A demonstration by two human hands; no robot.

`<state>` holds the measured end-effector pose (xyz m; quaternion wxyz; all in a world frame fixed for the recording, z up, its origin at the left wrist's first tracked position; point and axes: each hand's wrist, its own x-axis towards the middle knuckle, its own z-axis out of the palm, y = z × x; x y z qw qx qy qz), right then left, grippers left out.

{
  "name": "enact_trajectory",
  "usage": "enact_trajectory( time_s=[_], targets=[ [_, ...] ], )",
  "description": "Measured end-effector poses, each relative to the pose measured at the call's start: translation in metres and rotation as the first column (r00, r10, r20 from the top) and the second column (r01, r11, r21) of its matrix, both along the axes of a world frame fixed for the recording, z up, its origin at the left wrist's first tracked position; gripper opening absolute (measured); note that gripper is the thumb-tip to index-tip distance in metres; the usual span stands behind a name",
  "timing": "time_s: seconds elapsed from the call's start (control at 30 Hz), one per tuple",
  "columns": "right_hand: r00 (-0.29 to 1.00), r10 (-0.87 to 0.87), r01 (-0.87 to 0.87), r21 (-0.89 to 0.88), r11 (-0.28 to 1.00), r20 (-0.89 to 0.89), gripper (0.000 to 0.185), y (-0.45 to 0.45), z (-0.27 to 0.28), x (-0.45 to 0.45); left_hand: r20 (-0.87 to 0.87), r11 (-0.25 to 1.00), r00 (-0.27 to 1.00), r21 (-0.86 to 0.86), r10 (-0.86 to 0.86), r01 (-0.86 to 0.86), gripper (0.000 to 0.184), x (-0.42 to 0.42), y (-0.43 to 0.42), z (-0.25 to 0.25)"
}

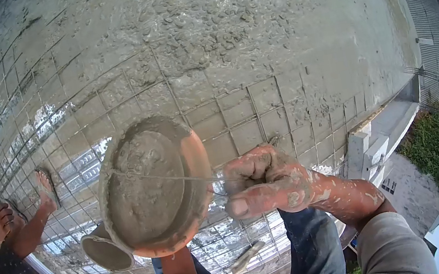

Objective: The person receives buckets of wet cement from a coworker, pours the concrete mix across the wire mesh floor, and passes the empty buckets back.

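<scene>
A round orange pan [196, 158], smeared with grey mud, holds wet concrete [147, 179] above the rebar grid. From its lower left side juts a mud-coated, cup-like piece [107, 252]; whether it is part of the pan is unclear. A thin wire [180, 178] crosses the pan to my right hand [265, 181], whose mud-caked fingers are curled closed around it, right of the rim. My left forearm reaches up beneath the pan; the pan hides that hand, so its grip cannot be seen.
Rebar [170, 93] crosses the floor, with wet concrete [222, 19] spread beyond. A co-worker's bare foot [45, 188] and hand [1, 222] are at the left. A wood piece [248, 257] lies between my legs. A block edge [359, 153] and a drop are at the right.
</scene>
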<state>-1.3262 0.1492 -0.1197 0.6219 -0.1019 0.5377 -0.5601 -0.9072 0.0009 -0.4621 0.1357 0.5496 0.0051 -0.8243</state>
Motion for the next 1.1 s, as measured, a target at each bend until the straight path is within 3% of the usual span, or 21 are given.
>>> enact_trajectory(
  time_s=[0.03, 0.1, 0.17, 0.2, 0.3, 0.37, 0.47, 0.53, 0.57, 0.6, 0.63, 0.67, 0.7, 0.77, 0.87, 0.93, 0.97, 1.0, 1.03, 1.07, 1.1],
  targets=[
    [0.991, -0.088, 0.082, 0.061, 0.995, 0.103, 0.033, 0.047, -0.004, -0.019, 0.039, 0.999, 0.999, -0.029, -0.033, 0.034, 0.062, -0.02, 0.019, -0.006],
    [0.948, -0.316, 0.315, 0.032, 0.948, 0.034, 0.028, 0.145, -0.028, -0.034, 0.068, 0.992, 0.991, -0.049, -0.117, 0.12, 0.063, -0.071, 0.062, -0.028],
    [0.907, -0.329, 0.353, 0.051, 0.934, -0.261, 0.041, 0.241, -0.059, -0.032, 0.048, 0.975, 0.975, -0.041, -0.217, 0.219, 0.064, -0.138, 0.116, -0.056],
    [0.942, -0.257, 0.3, 0.198, 0.933, -0.216, 0.059, 0.28, -0.07, -0.034, 0.039, 0.963, 0.964, -0.033, -0.265, 0.266, 0.064, -0.174, 0.147, -0.07],
    [0.84, -0.394, 0.486, 0.191, 0.853, -0.373, 0.051, 0.36, -0.129, -0.022, 0.005, 0.911, 0.912, -0.047, -0.411, 0.411, 0.065, -0.277, 0.252, -0.091],
    [0.767, -0.462, 0.632, 0.397, 0.666, -0.446, 0.047, 0.404, -0.164, -0.022, -0.004, 0.862, 0.866, -0.092, -0.5, 0.498, 0.066, -0.332, 0.304, -0.088],
    [0.601, -0.624, 0.799, 0.379, 0.467, -0.499, 0.043, 0.485, -0.23, -0.029, -0.026, 0.801, 0.812, -0.185, -0.583, 0.569, 0.067, -0.378, 0.341, -0.051],
    [0.491, -0.27, 0.859, 0.409, 0.307, -0.828, 0.044, 0.523, -0.228, -0.051, -0.102, 0.768, 0.771, -0.238, -0.628, 0.594, 0.061, -0.392, 0.377, -0.012],
    [0.415, -0.362, 0.909, 0.368, 0.194, -0.834, 0.045, 0.547, -0.239, -0.062, -0.109, 0.709, 0.709, -0.25, -0.697, 0.659, 0.06, -0.398, 0.4, 0.003],
    [0.329, -0.589, 0.939, 0.321, 0.122, -0.739, 0.048, 0.571, -0.244, -0.073, -0.124, 0.654, 0.648, -0.271, -0.752, 0.707, 0.06, -0.412, 0.428, 0.015],
    [0.224, -0.588, 0.965, 0.261, 0.022, -0.778, 0.053, 0.61, -0.255, -0.084, -0.081, 0.606, 0.602, -0.173, -0.794, 0.776, 0.069, -0.439, 0.459, 0.051],
    [0.156, -0.727, 0.969, 0.247, -0.019, -0.669, 0.06, 0.636, -0.232, -0.098, 0.172, 0.208, 0.313, -0.451, -0.934, 0.868, 0.082, -0.467, 0.488, 0.082],
    [0.095, -0.66, 0.97, 0.218, -0.107, -0.746, 0.064, 0.66, -0.228, -0.105, 0.303, -0.02, 0.179, -0.554, -0.936, 0.833, 0.089, -0.481, 0.514, 0.106],
    [0.163, -0.589, 0.952, 0.284, -0.118, -0.792, 0.066, 0.683, -0.19, -0.111, 0.031, 0.096, 0.17, -0.718, -0.985, 0.689, 0.092, -0.51, 0.539, 0.143],
    [0.212, -0.689, 0.946, 0.324, -0.034, -0.693, 0.066, 0.667, -0.15, -0.1, -0.064, 0.24, 0.283, -0.721, -0.957, 0.65, 0.091, -0.508, 0.514, 0.176],
    [0.331, -0.697, 0.887, 0.461, 0.001, -0.636, 0.058, 0.636, -0.149, -0.082, 0.036, 0.246, 0.316, -0.545, -0.948, 0.801, 0.09, -0.483, 0.47, 0.177],
    [0.287, -0.76, 0.93, 0.359, 0.076, -0.583, 0.049, 0.592, -0.137, -0.077, 0.1, 0.297, 0.379, -0.453, -0.92, 0.84, 0.089, -0.469, 0.44, 0.168],
    [0.25, -0.82, 0.957, 0.262, 0.127, -0.515, 0.044, 0.55, -0.134, -0.07, 0.046, 0.333, 0.448, -0.603, -0.893, 0.725, 0.087, -0.443, 0.405, 0.151],
    [0.281, -0.881, 0.945, 0.272, 0.184, -0.38, 0.047, 0.501, -0.126, -0.062, 0.042, 0.379, 0.492, -0.584, -0.869, 0.718, 0.085, -0.433, 0.354, 0.159],
    [0.354, -0.929, 0.906, 0.285, 0.312, -0.111, 0.048, 0.469, -0.133, -0.05, 0.047, 0.431, 0.539, -0.542, -0.841, 0.721, 0.084, -0.406, 0.3, 0.178],
    [0.442, -0.897, 0.845, 0.347, 0.407, -0.025, 0.049, 0.422, -0.136, -0.035, 0.043, 0.486, 0.583, -0.507, -0.811, 0.712, 0.082, -0.375, 0.251, 0.197]
  ],
)
